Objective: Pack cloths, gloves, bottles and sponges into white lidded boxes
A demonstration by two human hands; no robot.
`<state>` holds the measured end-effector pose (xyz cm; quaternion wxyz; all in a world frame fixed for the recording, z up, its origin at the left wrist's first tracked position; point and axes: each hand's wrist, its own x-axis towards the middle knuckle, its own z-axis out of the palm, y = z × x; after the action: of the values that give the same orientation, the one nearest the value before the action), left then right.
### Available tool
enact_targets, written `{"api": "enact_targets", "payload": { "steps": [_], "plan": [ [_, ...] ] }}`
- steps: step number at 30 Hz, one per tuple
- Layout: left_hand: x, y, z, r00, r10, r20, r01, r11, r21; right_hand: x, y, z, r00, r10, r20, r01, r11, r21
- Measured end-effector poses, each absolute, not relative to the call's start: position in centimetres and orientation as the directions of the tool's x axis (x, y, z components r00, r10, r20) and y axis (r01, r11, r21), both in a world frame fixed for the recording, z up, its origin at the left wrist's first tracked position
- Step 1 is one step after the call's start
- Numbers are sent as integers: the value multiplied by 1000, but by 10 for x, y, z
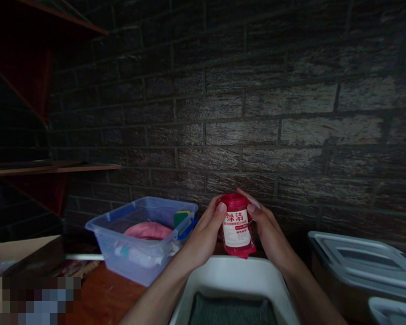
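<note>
A small red bottle (pixel 237 225) with a white label and a red cap is held upright between both my hands, above the far rim of a white tub (pixel 203 282). My left hand (pixel 203 234) wraps its left side with the thumb near the cap. My right hand (pixel 269 232) grips its right side, fingers up by the cap.
A clear plastic bin (pixel 122 246) with blue latches holds a pink item and other things at the left. Grey lidded containers (pixel 362 262) stand at the right. A dark brick wall (pixel 257 113) is close ahead. Wooden shelves (pixel 50 169) are at the left.
</note>
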<state>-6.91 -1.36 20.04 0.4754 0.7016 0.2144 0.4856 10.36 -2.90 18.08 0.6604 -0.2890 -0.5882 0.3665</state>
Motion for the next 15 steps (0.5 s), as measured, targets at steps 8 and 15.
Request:
{"api": "enact_targets", "payload": {
  "steps": [8,15],
  "plan": [
    [-70,-19,206,415,780,469,-230,-409,883,103,-28,180,50,835,548,-150,549,-822],
    [-71,-13,200,470,765,440,-180,-405,896,99,-35,183,105,805,584,30,585,-811]
  ]
}}
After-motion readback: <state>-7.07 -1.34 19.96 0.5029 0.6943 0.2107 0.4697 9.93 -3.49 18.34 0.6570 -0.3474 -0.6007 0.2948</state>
